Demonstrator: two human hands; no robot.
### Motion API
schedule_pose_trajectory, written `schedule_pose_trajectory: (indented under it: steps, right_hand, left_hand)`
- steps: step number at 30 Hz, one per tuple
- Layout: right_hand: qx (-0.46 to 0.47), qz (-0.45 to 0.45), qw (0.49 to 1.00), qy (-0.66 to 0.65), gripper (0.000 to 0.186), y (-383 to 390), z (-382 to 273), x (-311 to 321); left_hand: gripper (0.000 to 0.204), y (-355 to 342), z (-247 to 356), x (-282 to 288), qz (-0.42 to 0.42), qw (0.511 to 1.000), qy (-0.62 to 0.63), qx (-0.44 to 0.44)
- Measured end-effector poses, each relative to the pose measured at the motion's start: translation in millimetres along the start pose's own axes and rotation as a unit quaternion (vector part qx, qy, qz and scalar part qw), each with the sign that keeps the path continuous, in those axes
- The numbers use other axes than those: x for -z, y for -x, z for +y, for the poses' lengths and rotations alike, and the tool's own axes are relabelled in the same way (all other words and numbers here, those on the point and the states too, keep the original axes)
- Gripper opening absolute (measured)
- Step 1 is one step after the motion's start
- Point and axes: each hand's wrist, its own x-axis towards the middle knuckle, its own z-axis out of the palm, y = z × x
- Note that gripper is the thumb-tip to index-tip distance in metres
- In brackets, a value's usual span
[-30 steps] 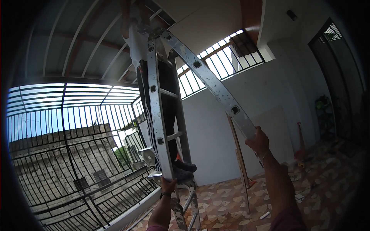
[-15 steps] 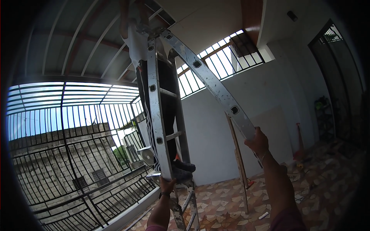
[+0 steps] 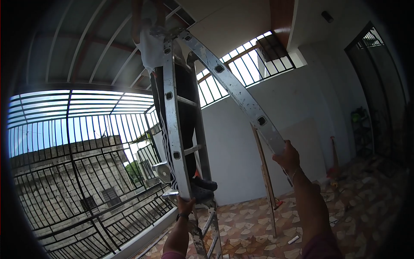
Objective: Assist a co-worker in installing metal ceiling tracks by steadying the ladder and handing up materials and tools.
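Note:
A paint-flecked metal folding ladder (image 3: 176,113) stands before me with its two sides spread apart at the top. Low on its left rail, my left hand (image 3: 185,206) is closed around the metal, just beside a person's dark shoe. My right hand (image 3: 288,156) grips the slanting right-hand rail, its fingers wrapped over the edge. A person (image 3: 151,49) in a light top and dark striped trousers stands on a rung, partly hidden behind the rail, with both arms raised to the ceiling frame. What those raised hands do is cut off at the top edge.
A black barred grille (image 3: 73,172) runs along the left. Wooden strips (image 3: 266,181) lean on the white wall (image 3: 241,159). A small white piece (image 3: 293,239) and a red-handled tool (image 3: 279,203) are near the patterned tile floor's middle. A dark door (image 3: 379,90) is at right.
The view has shifted very slightly. Both my hands keep their places on the ladder, and the person above stays on the same rung.

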Motion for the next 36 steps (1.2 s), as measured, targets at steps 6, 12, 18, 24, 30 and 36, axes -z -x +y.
schedule_pose_trajectory:
  steps: [6, 12, 18, 24, 30, 36]
  right_hand:
    - [0.003, -0.008, 1.000, 0.002, 0.059, 1, 3, 0]
    - [-0.008, -0.013, 1.000, 0.008, 0.059, 2, -4, 3]
    - [-0.005, -0.001, 1.000, 0.007, 0.058, 3, -2, 2]
    - [0.000, -0.007, 1.000, 0.006, 0.058, 2, 0, 1]
    - [0.007, 0.001, 1.000, 0.017, 0.063, 0, 4, -1]
    - [0.010, -0.002, 1.000, 0.013, 0.061, 0, 4, -1]
  left_hand:
    - [0.065, -1, -5, -1, -0.003, 1.000, 0.002, -0.009]
    - [0.063, -4, -18, -2, 0.002, 0.999, 0.011, -0.032]
    - [0.065, 3, 3, 2, -0.008, 1.000, -0.002, -0.005]
    - [0.067, 2, 6, 2, -0.011, 1.000, 0.003, -0.013]
    - [0.068, 2, 4, 2, -0.008, 1.000, 0.003, -0.012]
    - [0.066, 3, 2, 2, -0.002, 1.000, 0.006, -0.008]
